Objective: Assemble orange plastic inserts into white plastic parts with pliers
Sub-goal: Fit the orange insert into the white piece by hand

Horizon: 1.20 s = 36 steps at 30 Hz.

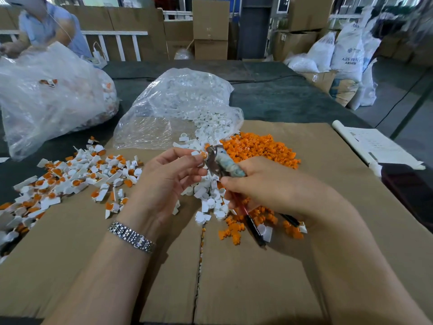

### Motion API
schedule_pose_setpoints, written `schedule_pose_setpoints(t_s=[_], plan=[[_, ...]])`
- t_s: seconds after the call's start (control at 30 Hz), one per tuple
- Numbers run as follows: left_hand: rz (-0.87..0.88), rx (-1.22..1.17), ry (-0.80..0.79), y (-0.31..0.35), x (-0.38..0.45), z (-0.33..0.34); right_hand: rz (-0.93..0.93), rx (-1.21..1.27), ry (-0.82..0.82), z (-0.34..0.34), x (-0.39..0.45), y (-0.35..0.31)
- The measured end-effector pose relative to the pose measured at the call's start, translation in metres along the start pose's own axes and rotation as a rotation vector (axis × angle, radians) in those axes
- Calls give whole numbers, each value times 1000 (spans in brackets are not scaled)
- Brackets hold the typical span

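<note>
- While the left hand [173, 174] pinches a white part [196, 153] with an orange insert [204, 155] between thumb and fingertips, the pliers [222, 163] meet that piece at their nose.
- Right hand [262, 186] is clenched round the pliers' handles; the jaws sit against the insert, though whether they are fully closed cannot be told.
- Held piece is raised above the middle of the cardboard sheet [293, 266].
- Loose orange inserts [257, 146] are heaped toward the sheet's far edge, right of centre.
- Loose white parts [210, 193] lie under the hands and spill from a clear bag [178, 106].
- Assembled pieces [70, 177] are scattered over the sheet's left edge.
- A metal watch [132, 236] sits on the left wrist.
</note>
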State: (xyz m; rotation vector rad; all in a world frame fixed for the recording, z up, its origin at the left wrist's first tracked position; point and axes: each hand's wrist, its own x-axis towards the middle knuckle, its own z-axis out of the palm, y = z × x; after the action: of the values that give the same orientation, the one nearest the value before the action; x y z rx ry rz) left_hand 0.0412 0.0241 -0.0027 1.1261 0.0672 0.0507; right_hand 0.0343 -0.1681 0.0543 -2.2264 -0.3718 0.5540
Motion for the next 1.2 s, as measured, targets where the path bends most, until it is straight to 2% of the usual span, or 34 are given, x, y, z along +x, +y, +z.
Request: schedule_pose_setpoints(t_s=[0.3, 0.67, 0.73, 0.87, 0.9, 0.97, 1.07, 1.13, 1.2], plan=[[40, 83, 23, 1, -4, 3, -86, -129, 95, 14, 4, 0], [47, 129, 64, -1, -3, 1, -40, -278, 305, 37, 21, 5], [42, 129, 62, -1, -3, 2, -47, -256, 288, 35, 20, 5], [42, 104, 81, 1, -1, 1, 8, 113, 80, 20, 8, 2], [57, 123, 113, 2, -1, -1, 24, 128, 55, 13, 5, 1], [115, 259, 242, 4, 1, -8, 37, -10, 126, -1, 4, 4], [270, 713, 535, 8, 8, -24, 65, -251, 346, -21, 17, 17], [335, 973, 690, 11, 11, -33, 108, -338, 417, -29, 28, 30], [344, 1106, 689, 12, 11, -37, 178, -392, 440, -29, 38, 44]])
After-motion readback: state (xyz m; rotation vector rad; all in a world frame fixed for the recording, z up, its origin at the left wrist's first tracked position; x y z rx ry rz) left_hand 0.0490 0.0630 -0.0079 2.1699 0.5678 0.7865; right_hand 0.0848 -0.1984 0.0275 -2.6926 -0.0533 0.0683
